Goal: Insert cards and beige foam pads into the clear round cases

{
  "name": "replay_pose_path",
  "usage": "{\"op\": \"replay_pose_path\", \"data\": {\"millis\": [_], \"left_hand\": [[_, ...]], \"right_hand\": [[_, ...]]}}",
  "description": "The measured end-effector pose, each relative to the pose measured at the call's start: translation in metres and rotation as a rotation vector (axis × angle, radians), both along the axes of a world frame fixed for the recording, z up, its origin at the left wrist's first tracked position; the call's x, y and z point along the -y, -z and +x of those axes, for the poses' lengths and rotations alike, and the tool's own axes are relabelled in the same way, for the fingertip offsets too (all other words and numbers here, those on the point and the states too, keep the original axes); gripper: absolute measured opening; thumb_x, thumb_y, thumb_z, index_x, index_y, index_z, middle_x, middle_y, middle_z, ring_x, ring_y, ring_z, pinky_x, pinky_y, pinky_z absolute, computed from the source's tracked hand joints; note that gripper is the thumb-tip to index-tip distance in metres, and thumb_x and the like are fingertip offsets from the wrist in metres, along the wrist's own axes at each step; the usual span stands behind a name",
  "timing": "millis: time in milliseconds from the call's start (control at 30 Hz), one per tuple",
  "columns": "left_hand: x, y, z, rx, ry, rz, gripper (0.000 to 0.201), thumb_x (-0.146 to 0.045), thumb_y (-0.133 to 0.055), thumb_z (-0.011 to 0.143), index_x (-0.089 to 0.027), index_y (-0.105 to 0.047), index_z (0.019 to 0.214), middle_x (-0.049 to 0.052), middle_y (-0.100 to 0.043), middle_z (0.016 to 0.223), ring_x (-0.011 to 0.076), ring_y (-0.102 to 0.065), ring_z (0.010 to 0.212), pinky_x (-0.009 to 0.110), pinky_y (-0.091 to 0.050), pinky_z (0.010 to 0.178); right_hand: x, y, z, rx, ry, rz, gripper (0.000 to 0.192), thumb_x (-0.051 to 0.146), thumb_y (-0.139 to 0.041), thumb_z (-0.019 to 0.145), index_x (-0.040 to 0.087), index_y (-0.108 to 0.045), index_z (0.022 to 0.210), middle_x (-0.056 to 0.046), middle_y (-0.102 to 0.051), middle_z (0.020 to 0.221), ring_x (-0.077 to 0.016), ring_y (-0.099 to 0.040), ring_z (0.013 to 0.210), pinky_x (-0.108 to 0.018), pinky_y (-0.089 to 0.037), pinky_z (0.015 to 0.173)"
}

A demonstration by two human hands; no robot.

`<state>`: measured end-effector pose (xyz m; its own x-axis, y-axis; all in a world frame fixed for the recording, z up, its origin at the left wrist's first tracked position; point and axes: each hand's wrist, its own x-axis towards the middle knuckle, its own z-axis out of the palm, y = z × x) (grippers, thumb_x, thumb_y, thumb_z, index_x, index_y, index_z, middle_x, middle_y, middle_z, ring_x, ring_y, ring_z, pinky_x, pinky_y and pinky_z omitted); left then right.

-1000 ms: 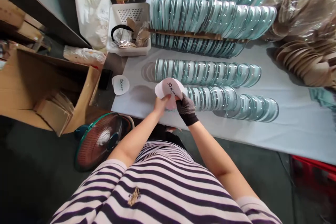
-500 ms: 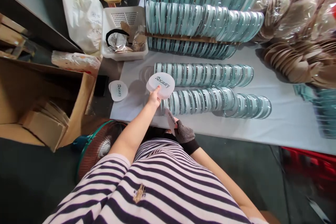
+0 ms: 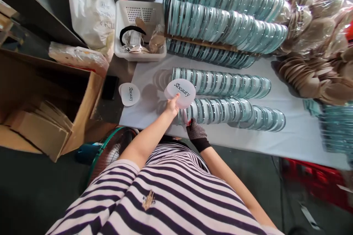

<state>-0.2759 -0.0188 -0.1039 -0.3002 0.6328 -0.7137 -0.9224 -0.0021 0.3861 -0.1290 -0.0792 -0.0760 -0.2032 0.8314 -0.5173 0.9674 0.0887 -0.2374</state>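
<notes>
Two hands are at work at the near edge of our table [image 3: 248, 143]. Our left hand [image 3: 173, 105] is bare. Its fingers are pinched together on the bottom edge of a round white lid [image 3: 180, 93]. We hold the lid up, tilted a bit, just above the left end of the near row of glass dishes [image 3: 234, 112]. The lid is flat and pale, almost pink-white. It has the word "Sbeauty" on it in dark letters.

Our right hand [image 3: 195, 132] wears a dark glove with little dots. It is low, right at the table edge, just below the left end of that same row. The fingers are curled in. Something small and red shows at the fingertips, but we cannot tell if the hand grips it.

One more white lid [image 3: 130, 94] with the same word lies flat at the table's left corner, apart from our hands. Behind the near row is a second row of dishes [image 3: 223, 80]. Many more dishes [image 3: 226, 18] are stacked at the back. A white basket [image 3: 140, 31] sits at the back left. Brown round pieces in clear bags [image 3: 311, 36] are piled on the right.
</notes>
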Motion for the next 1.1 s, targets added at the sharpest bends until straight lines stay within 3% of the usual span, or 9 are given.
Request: {"op": "replay_pose_path", "data": {"millis": [133,333,500,633,767,867,1000,1100], "left_hand": [[0.0,0.002,-0.001,0.065,-0.02,-0.01,0.028,-0.01,-0.074,0.077,-0.012,-0.069,0.105,0.012,-0.074,0.11,0.0242,-0.065,0.115,0.04,-0.05,0.104],[-0.001,0.001,-0.002,0.103,-0.025,-0.025,0.023,-0.01,-0.074,0.077,-0.014,-0.07,0.1,0.011,-0.073,0.112,0.025,-0.064,0.116,0.042,-0.051,0.103],[0.001,0.003,-0.005,0.093,-0.032,-0.04,0.02,-0.012,-0.072,0.079,-0.015,-0.07,0.098,0.01,-0.075,0.106,0.0259,-0.065,0.114,0.046,-0.052,0.101],[0.004,0.003,-0.006,0.1,-0.023,-0.069,0.019,-0.014,-0.072,0.08,-0.015,-0.069,0.099,0.012,-0.074,0.109,0.0269,-0.066,0.113,0.048,-0.053,0.099],[0.004,0.0,-0.006,0.089,-0.036,-0.078,0.027,-0.013,-0.073,0.079,-0.016,-0.069,0.105,0.012,-0.073,0.113,0.0267,-0.066,0.113,0.047,-0.053,0.099],[0.003,-0.001,-0.006,0.084,-0.038,-0.088,0.031,-0.013,-0.075,0.078,-0.016,-0.068,0.108,0.012,-0.071,0.117,0.026,-0.066,0.113,0.046,-0.053,0.1],[0.004,-0.003,-0.006,0.062,-0.025,-0.083,0.024,-0.013,-0.072,0.08,-0.016,-0.069,0.104,0.011,-0.072,0.116,0.0261,-0.064,0.116,0.046,-0.052,0.1],[0.006,-0.005,-0.004,0.036,-0.017,-0.09,0.023,-0.011,-0.07,0.081,-0.015,-0.068,0.103,0.011,-0.072,0.115,0.0259,-0.064,0.116,0.045,-0.052,0.101]], "right_hand": [[-0.007,0.008,-0.009,-0.122,0.089,-0.055,0.025,0.028,-0.033,0.098,0.017,-0.055,0.106,-0.01,-0.072,0.088,-0.0168,-0.067,0.074,-0.025,-0.044,0.067],[-0.018,0.014,-0.025,0.094,-0.162,-0.013,0.029,0.029,-0.034,0.099,0.018,-0.06,0.109,-0.017,-0.071,0.093,-0.0263,-0.069,0.085,-0.035,-0.046,0.076],[-0.011,0.005,-0.015,0.155,-0.151,0.013,0.028,0.028,-0.039,0.097,0.017,-0.062,0.107,-0.013,-0.073,0.094,-0.0222,-0.069,0.085,-0.028,-0.043,0.072],[-0.002,0.015,-0.004,0.066,-0.101,0.022,0.026,0.028,-0.041,0.096,0.018,-0.063,0.106,-0.009,-0.073,0.098,-0.0187,-0.068,0.086,-0.025,-0.042,0.071],[0.004,0.027,0.003,0.105,-0.149,0.031,0.033,0.031,-0.036,0.099,0.017,-0.062,0.112,-0.013,-0.073,0.1,-0.0231,-0.068,0.088,-0.029,-0.044,0.073],[0.003,0.025,0.003,0.137,-0.208,-0.035,0.029,0.029,-0.041,0.096,0.018,-0.063,0.112,-0.015,-0.073,0.099,-0.0255,-0.069,0.088,-0.032,-0.045,0.075],[0.002,0.019,0.0,0.062,-0.091,-0.126,0.022,0.027,-0.049,0.091,0.021,-0.062,0.107,-0.013,-0.073,0.099,-0.0234,-0.07,0.089,-0.032,-0.049,0.076],[0.004,0.023,-0.003,-0.175,0.139,-0.402,0.033,0.025,-0.055,0.087,0.022,-0.05,0.119,-0.009,-0.073,0.086,-0.0188,-0.069,0.066,-0.031,-0.053,0.067]]}}
